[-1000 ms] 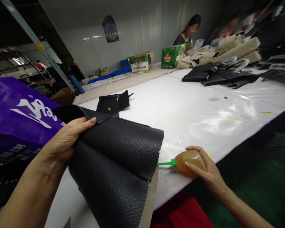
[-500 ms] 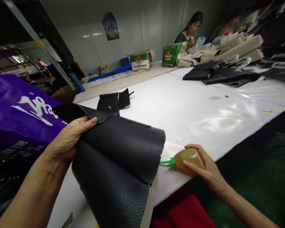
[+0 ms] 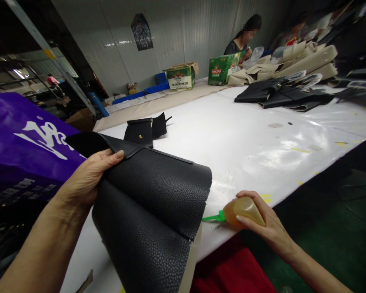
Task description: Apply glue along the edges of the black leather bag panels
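Has moved the nozzle [image 3: 215,218] of the bottle [image 3: 247,209] slightly nearer along the cut edge [image 3: 197,228] of the black leather [image 3: 158,179] over the last half second, bringing the tip closer to the crease [image 3: 187,237]. Has hardly shifted the leather meanwhile. Appears, from this, to have put a different stretch of edge before the tip. Cannot tell whether the tip meets the leather or sits just behind it, nor whether any liquid comes out.

Keeps the left hand [image 3: 93,175] clamped on the left part of the leather, with the thumb on top and most fingers hidden beneath. Holds the leather curled and raised over the white table [image 3: 219,134], near and left of centre, between both hands, turning the cut edge right towards the bottle. Keeps the right hand [image 3: 259,219] wrapped around the amber bottle, well apart from the left, pointing the nozzle left.

Shows a small black piece [image 3: 139,131] lying on the table beyond the leather, and a purple bag [image 3: 27,162] left of the left hand. Shows, far right, a black pile [image 3: 280,96], with beige pieces [image 3: 311,63] behind and a person [image 3: 233,48] beyond a green box [image 3: 221,70].
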Tool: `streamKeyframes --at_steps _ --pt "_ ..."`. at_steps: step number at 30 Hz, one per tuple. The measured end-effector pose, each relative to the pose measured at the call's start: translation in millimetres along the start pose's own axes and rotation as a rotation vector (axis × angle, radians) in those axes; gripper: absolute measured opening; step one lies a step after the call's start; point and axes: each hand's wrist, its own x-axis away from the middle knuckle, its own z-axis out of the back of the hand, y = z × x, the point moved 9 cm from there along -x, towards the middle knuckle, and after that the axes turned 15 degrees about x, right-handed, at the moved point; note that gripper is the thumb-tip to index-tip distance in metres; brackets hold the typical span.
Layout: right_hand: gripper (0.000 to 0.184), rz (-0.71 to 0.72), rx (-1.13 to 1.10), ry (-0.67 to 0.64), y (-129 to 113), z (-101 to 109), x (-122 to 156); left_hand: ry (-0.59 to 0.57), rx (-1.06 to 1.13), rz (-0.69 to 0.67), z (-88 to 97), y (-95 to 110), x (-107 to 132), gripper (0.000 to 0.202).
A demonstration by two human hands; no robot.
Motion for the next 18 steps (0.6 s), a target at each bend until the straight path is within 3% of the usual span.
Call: streamKeyframes --at_steps 2,7,13,18 --pt "0.041 0.009 -0.011 -0.026 -0.8 -1.8 1.4 -0.004 0.003 -0.001 -0.7 0.0 -0.3 0.035" --pt "0.043 -0.024 0.01 0.065 6.1 9.2 -2.7 0.008 -0.003 -0.006 0.6 -0.5 -1.8 0.036" --pt "0.043 -0.022 -0.025 -0.028 5.1 -1.1 9.3 0.001 0.013 -0.014 -0.7 -1.4 -3.0 0.034" --pt "0.043 -0.038 -0.024 0.07 6.1 5.4 0.6 0.015 0.004 -0.038 1.1 1.0 -2.9 0.034"
